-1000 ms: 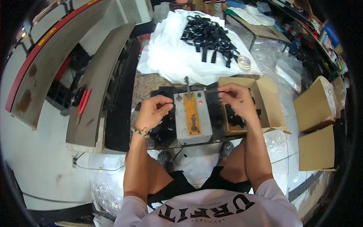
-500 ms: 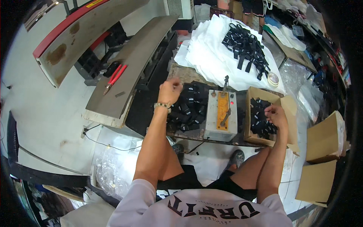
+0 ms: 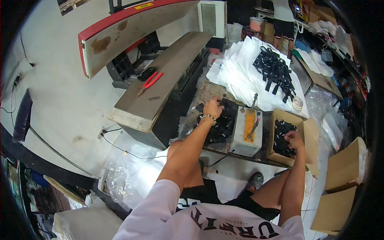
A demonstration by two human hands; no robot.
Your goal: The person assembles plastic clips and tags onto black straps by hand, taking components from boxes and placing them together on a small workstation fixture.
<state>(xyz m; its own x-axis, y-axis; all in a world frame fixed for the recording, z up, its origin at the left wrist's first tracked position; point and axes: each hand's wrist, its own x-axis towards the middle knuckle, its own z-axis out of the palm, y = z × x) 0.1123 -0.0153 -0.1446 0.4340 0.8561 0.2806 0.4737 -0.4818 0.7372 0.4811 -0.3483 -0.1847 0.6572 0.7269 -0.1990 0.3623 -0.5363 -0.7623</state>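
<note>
My left hand (image 3: 213, 108), with a beaded bracelet at the wrist, hovers over a loose pile of short black strips (image 3: 219, 134). Its fingers are curled together, and what they hold, if anything, is too small to make out. At the right, my right hand (image 3: 295, 140) reaches into an open cardboard box (image 3: 282, 159) of black pieces with small pale marks (image 3: 283, 127). Those fingers are bent and pressed together; their tips are partly hidden among the pieces. Between the hands stands a small white tabletop device (image 3: 245, 146) with an orange top plate and metal levers.
White sheets (image 3: 232, 66) lie beyond the device, with a heap of black straps (image 3: 274, 68) and a tape roll (image 3: 297, 103) on them. Red-handled pliers (image 3: 151, 85) rest on a long bench at left. More cartons (image 3: 346, 164) stand at right. A person (image 3: 283, 24) stands far back.
The view has swung left, so everything sits further right and lower. My left hand remains above the strip pile, its fingers now less blurred. My right hand is still in the box.
</note>
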